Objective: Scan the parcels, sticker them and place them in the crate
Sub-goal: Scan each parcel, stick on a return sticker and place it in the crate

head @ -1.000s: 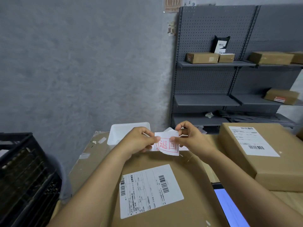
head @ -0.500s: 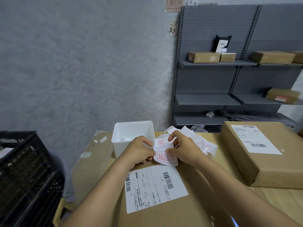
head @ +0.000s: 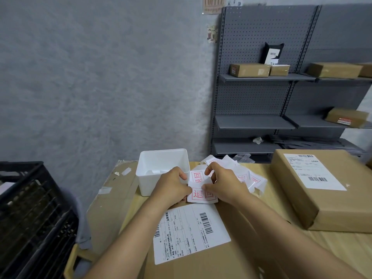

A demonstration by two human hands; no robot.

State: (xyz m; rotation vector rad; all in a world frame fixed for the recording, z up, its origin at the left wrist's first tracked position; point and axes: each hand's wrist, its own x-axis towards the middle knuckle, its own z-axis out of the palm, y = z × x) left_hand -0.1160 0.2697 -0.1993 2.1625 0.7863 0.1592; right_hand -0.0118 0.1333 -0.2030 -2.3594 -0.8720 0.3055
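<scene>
Both hands meet over the far edge of the large flat brown cardboard parcel [head: 201, 248] that lies nearest the person, and between them they pinch a small white paper sticker printed with a red boxed stamp [head: 202, 195]. The left hand [head: 171, 187] holds the sticker's left edge with thumb and curled fingers; the right hand [head: 223, 185] pinches its upper right corner, fingers bent as if working the backing loose, though whether the backing is already off cannot be told. The sticker's long axis runs left to right across the grip, its printed face up. What the coming move turns on is that the parcel's bare cardboard sits directly beneath the pinch, just beyond the white printed shipping label [head: 191, 234], which lies on the near side of the grip. More loose stamped stickers [head: 247, 178] lie just right of the right hand, a white plastic tub [head: 161, 158] just beyond the left hand, and the black slatted plastic crate [head: 30, 214] well off to the left, nearer the left hand.
</scene>
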